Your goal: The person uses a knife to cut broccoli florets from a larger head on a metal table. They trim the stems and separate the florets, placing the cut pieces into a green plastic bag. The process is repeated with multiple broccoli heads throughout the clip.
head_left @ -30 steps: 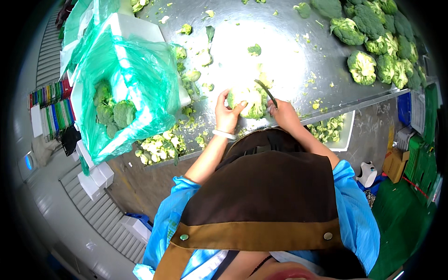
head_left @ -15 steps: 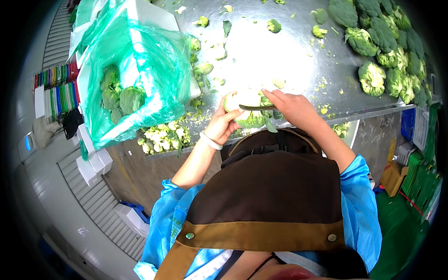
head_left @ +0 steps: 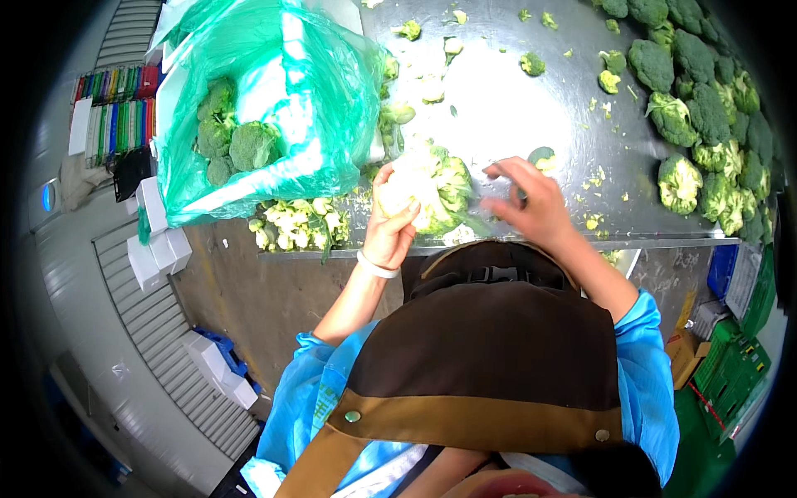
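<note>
My left hand (head_left: pixel 392 220) is closed around a broccoli head (head_left: pixel 448 187) near the front edge of the metal table, its pale cut side partly washed out by glare. Just to the right, my right hand (head_left: pixel 531 199) is raised over the table, apart from the broccoli. Its thumb and index finger are spread, and a small dark part of the knife (head_left: pixel 521 196) shows between the fingers; the blade cannot be made out. Beyond this hand lies a small dark-green broccoli piece (head_left: pixel 542 158).
A box lined with a green plastic bag (head_left: pixel 332 158) stands on the left, with several broccoli heads (head_left: pixel 253 145) inside. Pale trimmings (head_left: pixel 299 226) lie below it. Many broccoli heads (head_left: pixel 696 124) are piled at the right of the metal table (head_left: pixel 498 100), where loose scraps are scattered.
My right hand has drawn the knife away from the broccoli and its fingers have loosened. The broccoli has turned in my left hand. The whole view has shifted slightly.
</note>
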Demonstrator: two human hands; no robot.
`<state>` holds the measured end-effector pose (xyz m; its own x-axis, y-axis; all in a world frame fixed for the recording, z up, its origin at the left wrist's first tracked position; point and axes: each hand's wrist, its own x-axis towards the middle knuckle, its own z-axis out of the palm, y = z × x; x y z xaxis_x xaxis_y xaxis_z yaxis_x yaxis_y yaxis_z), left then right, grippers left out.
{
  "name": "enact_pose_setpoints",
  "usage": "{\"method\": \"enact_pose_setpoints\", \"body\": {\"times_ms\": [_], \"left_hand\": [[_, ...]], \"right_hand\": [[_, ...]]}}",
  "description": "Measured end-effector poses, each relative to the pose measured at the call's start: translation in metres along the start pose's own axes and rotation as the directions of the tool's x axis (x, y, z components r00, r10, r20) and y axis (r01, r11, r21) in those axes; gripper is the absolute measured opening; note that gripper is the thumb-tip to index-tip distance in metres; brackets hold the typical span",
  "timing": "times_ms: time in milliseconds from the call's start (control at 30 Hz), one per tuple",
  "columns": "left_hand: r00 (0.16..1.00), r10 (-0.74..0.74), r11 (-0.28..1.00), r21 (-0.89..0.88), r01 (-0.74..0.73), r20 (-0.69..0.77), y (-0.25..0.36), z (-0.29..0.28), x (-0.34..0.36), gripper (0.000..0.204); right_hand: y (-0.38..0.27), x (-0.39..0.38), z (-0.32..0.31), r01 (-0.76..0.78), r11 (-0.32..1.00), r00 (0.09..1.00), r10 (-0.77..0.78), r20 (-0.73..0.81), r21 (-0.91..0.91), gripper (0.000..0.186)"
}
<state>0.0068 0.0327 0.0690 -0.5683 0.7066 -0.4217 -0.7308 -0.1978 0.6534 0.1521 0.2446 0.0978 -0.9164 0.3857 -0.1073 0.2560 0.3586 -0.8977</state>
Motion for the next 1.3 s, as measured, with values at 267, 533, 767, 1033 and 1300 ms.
{"method": "enact_pose_setpoints", "body": {"times_ms": [267, 533, 767, 1033, 1300], "left_hand": [[0.959, 0.278, 0.943, 0.207, -0.262, -0.055, -0.01, 0.038, 0.014, 0.08], [0.918, 0.384, 0.604, 0.724, -0.333, 0.102, -0.033, 0.034, 0.046, 0.072], [0.927, 0.227, 0.439, 0.818, -0.371, 0.299, -0.039, 0.042, 0.048, 0.068], [0.961, 0.141, 0.423, 0.863, -0.276, 0.238, -0.01, -0.005, 0.067, 0.064], [0.875, -0.484, 0.873, 0.048, 0.485, -0.022, -0.011, 0.015, 0.054, 0.05]], "right_hand": [[-0.016, 0.003, 0.026, 0.119, 0.991, 0.974, -0.127, -0.188, -0.055, 0.047], [0.051, 0.019, 0.045, -0.16, 0.893, 0.967, 0.227, -0.114, 0.422, 0.029], [0.057, -0.003, 0.015, -0.579, 0.462, 0.783, 0.544, 0.301, 0.672, 0.017], [0.089, -0.059, -0.027, -0.604, 0.396, 0.721, 0.641, 0.262, 0.692, 0.018], [0.079, -0.039, -0.039, 0.003, 0.88, 0.982, -0.092, -0.164, -0.475, 0.038]]}}
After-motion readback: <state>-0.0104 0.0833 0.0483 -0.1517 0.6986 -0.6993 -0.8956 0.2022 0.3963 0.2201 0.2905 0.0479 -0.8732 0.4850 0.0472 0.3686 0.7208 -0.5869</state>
